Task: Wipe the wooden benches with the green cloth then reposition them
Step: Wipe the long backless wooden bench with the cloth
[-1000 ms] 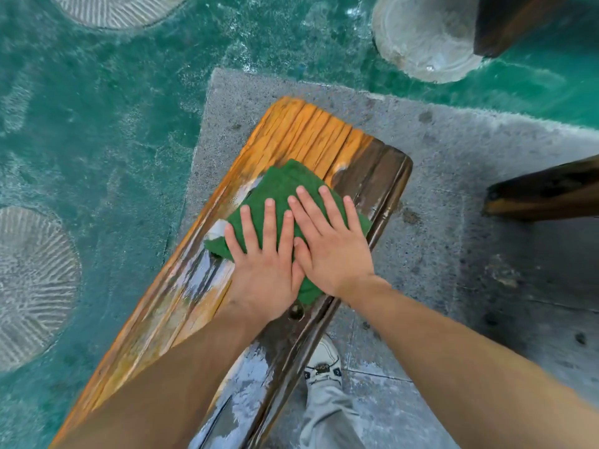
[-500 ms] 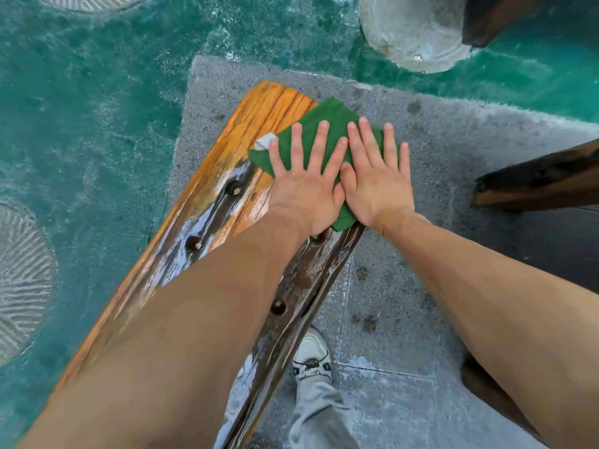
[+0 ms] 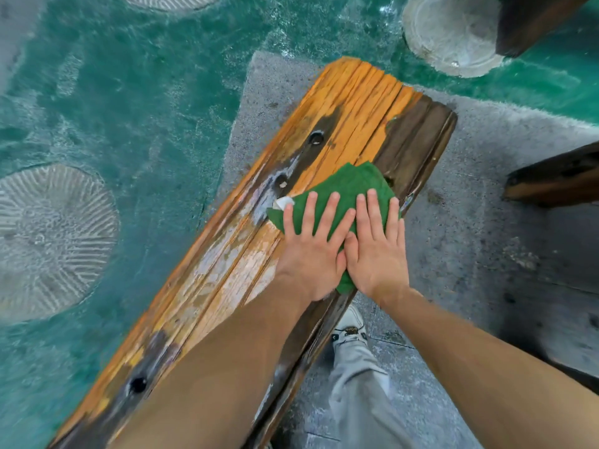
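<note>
Presently, left hand [image 3: 311, 254] and right hand [image 3: 376, 251], fingers spread flat, press the green cloth [image 3: 343, 189] onto the wet wooden bench [image 3: 356, 102] for full wiping contact.

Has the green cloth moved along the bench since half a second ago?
Yes. The green cloth has come back from the far end of the bench, toward the person.
</note>
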`<state>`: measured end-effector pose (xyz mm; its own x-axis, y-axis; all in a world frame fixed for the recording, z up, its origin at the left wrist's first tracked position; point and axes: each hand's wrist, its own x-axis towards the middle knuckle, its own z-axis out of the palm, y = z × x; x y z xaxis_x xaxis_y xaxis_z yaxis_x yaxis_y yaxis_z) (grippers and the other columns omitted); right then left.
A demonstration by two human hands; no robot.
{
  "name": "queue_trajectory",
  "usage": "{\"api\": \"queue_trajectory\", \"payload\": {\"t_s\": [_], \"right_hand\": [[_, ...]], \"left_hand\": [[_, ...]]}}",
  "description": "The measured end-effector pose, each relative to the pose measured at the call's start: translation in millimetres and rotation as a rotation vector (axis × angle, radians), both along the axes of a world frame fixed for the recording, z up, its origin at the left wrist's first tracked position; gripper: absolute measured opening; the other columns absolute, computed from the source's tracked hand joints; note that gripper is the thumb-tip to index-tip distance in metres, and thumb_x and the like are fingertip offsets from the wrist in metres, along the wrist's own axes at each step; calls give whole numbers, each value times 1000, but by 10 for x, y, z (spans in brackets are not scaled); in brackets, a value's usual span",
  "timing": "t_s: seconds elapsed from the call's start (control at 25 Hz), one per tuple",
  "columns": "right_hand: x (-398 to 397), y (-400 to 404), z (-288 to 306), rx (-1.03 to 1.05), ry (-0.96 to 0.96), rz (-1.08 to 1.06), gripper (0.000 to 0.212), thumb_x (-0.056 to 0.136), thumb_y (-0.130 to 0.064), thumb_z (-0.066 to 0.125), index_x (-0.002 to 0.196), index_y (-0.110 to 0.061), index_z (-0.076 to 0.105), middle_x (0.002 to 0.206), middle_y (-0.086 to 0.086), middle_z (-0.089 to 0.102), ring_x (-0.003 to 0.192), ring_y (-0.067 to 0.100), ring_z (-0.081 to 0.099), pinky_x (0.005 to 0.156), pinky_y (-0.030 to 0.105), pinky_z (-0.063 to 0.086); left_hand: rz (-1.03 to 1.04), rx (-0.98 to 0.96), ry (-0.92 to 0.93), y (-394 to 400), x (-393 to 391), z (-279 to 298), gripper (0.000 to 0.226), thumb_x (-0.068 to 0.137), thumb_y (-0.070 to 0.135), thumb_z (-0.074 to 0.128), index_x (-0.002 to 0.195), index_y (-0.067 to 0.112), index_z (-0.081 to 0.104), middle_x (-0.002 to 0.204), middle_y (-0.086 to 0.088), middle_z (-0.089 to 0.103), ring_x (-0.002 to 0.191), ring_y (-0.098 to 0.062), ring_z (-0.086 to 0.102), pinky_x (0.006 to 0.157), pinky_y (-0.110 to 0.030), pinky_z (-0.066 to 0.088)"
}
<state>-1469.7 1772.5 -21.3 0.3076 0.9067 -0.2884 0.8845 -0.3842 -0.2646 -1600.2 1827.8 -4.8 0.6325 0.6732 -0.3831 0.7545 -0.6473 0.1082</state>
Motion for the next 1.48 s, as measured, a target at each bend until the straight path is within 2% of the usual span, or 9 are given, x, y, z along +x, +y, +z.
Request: {"api": "queue_trajectory", "payload": {"t_s": [0.4, 0.56, 0.84, 0.96, 1.04, 1.16, 1.32, 1.4, 1.48], "right_hand": [[-1683, -995, 83, -97, -69, 207, 65, 100, -44, 10, 157, -19, -8, 164, 0, -19, 149, 31, -22, 121, 55, -5], [-2131, -1242, 182, -168, -19, 302, 65, 101, -45, 10, 154, -22, -20, 160, -3, -32, 145, 29, -34, 120, 53, -13], [-2329, -1487, 445, -235, 48, 423, 77, 99, -53, 31, 156, -31, -15, 161, -4, -30, 148, 30, -28, 122, 50, -10], [-2329, -1610, 496, -273, 58, 373, 74, 98, -56, 32, 154, -41, -14, 160, -4, -33, 147, 32, -28, 121, 53, -10], [-2407, -1693, 505, -292, 59, 357, 73, 98, -53, 32, 153, -43, -15, 159, -5, -34, 147, 32, -29, 120, 55, -11], [-2523, -1790, 506, -303, 59, 375, 73, 99, -50, 31, 153, -42, -18, 157, -4, -38, 145, 33, -33, 119, 57, -14], [-2745, -2052, 392, -287, 62, 473, 71, 96, -50, 31, 155, -42, -8, 160, 0, -32, 146, 37, -29, 116, 62, -13], [-2826, -2135, 324, -260, 52, 507, 72, 92, -53, 35, 157, -39, 7, 166, 5, -15, 150, 41, -13, 115, 66, -4], [-2760, -2115, 257, -244, 43, 548, 72, 92, -56, 33, 157, -39, 8, 166, 4, -12, 151, 39, -11, 115, 66, -3]], "left_hand": [[114, -65, 101, -1196, -1748, 49, 64, 93, 52, -12, 147, 28, -36, 154, -8, -45, 143, -42, -37, 115, -69, -9], [190, -72, 103, -1600, -2274, -1, 71, 97, 59, 1, 152, 27, -30, 159, -8, -36, 147, -40, -32, 116, -70, -3], [263, -178, 163, -1898, -2647, 178, 76, 83, 67, -17, 143, 30, -43, 148, -5, -54, 142, -37, -40, 118, -67, -7], [262, -182, 205, -1963, -2610, 250, 75, 89, 67, -9, 142, 27, -43, 147, -8, -54, 144, -40, -36, 119, -67, -3], [248, -194, 239, -2015, -2604, 293, 76, 96, 66, 2, 142, 25, -43, 150, -10, -50, 145, -41, -34, 119, -67, -2], [244, -158, 209, -2172, -2736, 235, 75, 93, 64, -5, 144, 25, -43, 156, -13, -41, 147, -43, -27, 119, -69, 3], [343, -219, 184, -2499, -2999, 197, 77, 99, 62, 14, 160, 17, 2, 167, -20, 7, 150, -49, 11, 108, -75, 29], [339, -211, 196, -2574, -3143, 145, 76, 100, 62, 13, 160, 15, 8, 166, -21, 12, 149, -50, 14, 106, -76, 29], [321, -218, 185, -2535, -3144, 126, 79, 100, 64, 16, 160, 15, 9, 165, -22, 12, 148, -52, 14, 105, -78, 28]]}}
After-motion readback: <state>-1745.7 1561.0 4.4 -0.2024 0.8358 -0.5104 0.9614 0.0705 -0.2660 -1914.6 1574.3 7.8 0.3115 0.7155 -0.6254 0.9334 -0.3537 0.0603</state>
